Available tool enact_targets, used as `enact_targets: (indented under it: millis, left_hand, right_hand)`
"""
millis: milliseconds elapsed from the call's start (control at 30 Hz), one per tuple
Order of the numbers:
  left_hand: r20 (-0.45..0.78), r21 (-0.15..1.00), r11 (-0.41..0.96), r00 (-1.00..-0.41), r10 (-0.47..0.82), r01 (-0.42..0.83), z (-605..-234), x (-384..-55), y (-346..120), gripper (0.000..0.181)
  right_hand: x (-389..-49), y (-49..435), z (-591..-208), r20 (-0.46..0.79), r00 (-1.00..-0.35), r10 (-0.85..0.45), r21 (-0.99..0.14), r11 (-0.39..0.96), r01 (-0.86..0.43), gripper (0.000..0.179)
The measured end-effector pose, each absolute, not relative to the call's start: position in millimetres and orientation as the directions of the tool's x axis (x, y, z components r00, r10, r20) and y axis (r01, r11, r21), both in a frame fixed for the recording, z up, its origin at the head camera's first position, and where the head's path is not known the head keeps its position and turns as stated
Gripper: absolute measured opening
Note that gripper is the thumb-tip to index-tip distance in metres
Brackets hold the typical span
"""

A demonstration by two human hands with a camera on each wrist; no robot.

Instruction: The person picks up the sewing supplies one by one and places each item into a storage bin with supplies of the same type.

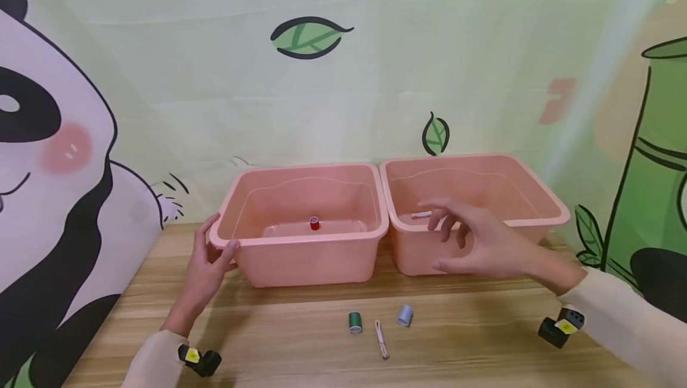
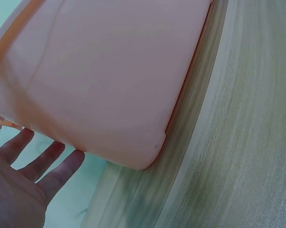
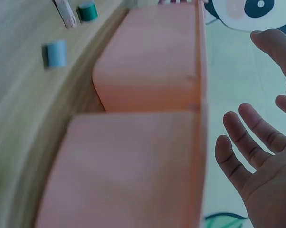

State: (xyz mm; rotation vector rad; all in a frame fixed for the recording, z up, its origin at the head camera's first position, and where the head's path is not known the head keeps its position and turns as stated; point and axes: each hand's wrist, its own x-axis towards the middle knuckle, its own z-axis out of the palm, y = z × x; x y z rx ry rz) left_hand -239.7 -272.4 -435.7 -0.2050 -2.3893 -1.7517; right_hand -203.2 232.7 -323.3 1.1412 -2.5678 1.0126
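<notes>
My left hand (image 1: 206, 263) holds the front left corner of the left pink plastic bin (image 1: 308, 263), thumb at the front rim and fingers along its side. Inside that bin stands a small red thread spool (image 1: 314, 223). Over the front rim of the right pink bin (image 1: 477, 164) hovers my right hand (image 1: 480, 242), fingers spread and slightly bent, nothing between them. Behind its fingertips, a pale bundled cord (image 1: 421, 215) lies in the right bin. On the table in front are a green thread spool (image 1: 355, 322), a light blue spool (image 1: 405, 315) and a pinkish-white bundled cord (image 1: 381, 339).
Both bins stand side by side on a wood-grain table (image 1: 290, 340), close against a pale green printed cloth (image 1: 214, 78) with a panda and leaves. The spools and cord lie between the bins and the table's near side.
</notes>
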Motion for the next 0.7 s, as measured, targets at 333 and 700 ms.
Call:
enact_targets:
  millis: [333,700]
  left_hand:
    - [0.211,0.93,0.306,-0.977,0.008,0.204,-435.9,-239.6,-272.8,0.074]
    - [0.206,0.93,0.311,-0.978,0.006,0.198,-434.6,-238.5,-272.6,0.074]
  right_hand:
    - [-188.2,216.9,-370.7,0.348,-0.717,-0.604,-0.569,0.472,-0.674,0.081]
    - [-185.1,199.1,-406.0,0.314,-0.756,-0.574,-0.662,0.438,-0.608,0.076]
